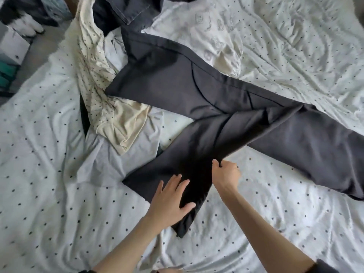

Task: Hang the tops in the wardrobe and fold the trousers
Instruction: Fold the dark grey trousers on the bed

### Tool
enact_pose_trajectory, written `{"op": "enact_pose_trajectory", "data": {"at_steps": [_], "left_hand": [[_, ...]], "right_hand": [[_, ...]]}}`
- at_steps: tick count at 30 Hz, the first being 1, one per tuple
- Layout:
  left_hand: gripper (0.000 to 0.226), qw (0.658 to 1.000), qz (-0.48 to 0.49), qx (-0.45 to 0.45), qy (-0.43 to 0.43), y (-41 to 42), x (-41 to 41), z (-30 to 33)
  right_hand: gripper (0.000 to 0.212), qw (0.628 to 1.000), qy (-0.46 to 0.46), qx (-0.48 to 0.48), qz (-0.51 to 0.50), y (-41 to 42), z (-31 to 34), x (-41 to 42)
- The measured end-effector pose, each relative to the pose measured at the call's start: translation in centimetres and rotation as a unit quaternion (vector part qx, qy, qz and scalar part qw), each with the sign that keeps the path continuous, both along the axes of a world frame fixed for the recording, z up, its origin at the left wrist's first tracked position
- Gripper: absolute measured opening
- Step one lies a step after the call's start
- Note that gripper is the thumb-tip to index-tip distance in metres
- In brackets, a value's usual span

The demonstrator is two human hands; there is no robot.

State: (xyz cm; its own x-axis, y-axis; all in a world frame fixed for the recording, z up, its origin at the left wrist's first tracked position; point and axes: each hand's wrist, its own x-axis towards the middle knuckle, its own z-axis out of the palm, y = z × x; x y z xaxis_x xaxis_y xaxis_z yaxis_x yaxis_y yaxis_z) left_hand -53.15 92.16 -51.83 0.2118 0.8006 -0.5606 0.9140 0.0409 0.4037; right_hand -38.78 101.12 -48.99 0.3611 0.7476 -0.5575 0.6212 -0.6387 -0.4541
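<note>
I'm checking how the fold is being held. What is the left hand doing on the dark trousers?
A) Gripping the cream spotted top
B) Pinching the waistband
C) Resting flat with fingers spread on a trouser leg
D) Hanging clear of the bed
C: the left hand lies flat, fingers spread, on the near leg of the dark trousers, while the right hand pinches the fabric edge beside it.

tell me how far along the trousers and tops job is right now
Nothing looks finished yet. In hand: the dark trousers lie spread across the spotted bedding, legs apart; the left hand presses flat on one leg while the right hand pinches its edge. Left: the cream dotted top, a white printed top and another dark garment lie loose on the bed. No wardrobe is in view.
</note>
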Motion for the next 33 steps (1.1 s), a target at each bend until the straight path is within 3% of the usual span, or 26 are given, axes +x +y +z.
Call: {"op": "enact_pose_trajectory", "data": {"at_steps": [5, 7, 10, 16, 20, 23, 25, 27, 30, 33], "left_hand": [[0.082, 0.996, 0.080, 0.030, -0.022, -0.2, 2.8, 0.3], [0.067, 0.993, 0.085, 0.083, 0.015, 1.1, 2.4, 1.0], [0.028, 0.985, 0.122, 0.077, 0.095, 4.5, -0.7, 3.4], [0.021, 0.967, 0.146, 0.127, 0.167, 14.0, -9.7, 8.2], [0.020, 0.937, 0.121, 0.262, 0.197, 21.8, -12.4, 11.9], [0.019, 0.887, 0.134, 0.410, 0.162, 27.3, -13.9, 12.5], [0.033, 0.857, 0.148, 0.477, 0.129, 30.4, -14.9, 12.1], [0.055, 0.868, 0.174, 0.453, 0.102, 31.8, -15.9, 10.8], [0.060, 0.909, 0.223, 0.347, 0.054, 30.6, -17.6, 7.5], [0.048, 0.931, 0.284, 0.230, 0.011, 27.8, -19.4, 3.7]], "right_hand": [[0.033, 0.994, 0.091, -0.033, -0.040, 1.4, 2.2, -1.3], [0.030, 0.988, 0.133, -0.031, -0.070, 2.5, 2.8, -1.6], [0.028, 0.982, 0.162, -0.024, -0.095, 4.7, 4.0, -2.1], [0.020, 0.947, 0.259, 0.010, -0.191, 10.8, 6.7, -3.9], [0.014, 0.921, 0.314, 0.030, -0.230, 15.9, 7.9, -5.4], [0.010, 0.886, 0.377, 0.076, -0.260, 19.9, 8.4, -6.8], [0.006, 0.868, 0.406, 0.117, -0.262, 21.8, 7.9, -7.6], [0.019, 0.896, 0.361, 0.150, -0.210, 22.4, 6.3, -8.2], [0.032, 0.965, 0.174, 0.198, 0.004, 21.2, 3.7, -9.3], [0.035, 0.941, 0.054, 0.272, 0.196, 20.2, 2.1, -10.3]]}}
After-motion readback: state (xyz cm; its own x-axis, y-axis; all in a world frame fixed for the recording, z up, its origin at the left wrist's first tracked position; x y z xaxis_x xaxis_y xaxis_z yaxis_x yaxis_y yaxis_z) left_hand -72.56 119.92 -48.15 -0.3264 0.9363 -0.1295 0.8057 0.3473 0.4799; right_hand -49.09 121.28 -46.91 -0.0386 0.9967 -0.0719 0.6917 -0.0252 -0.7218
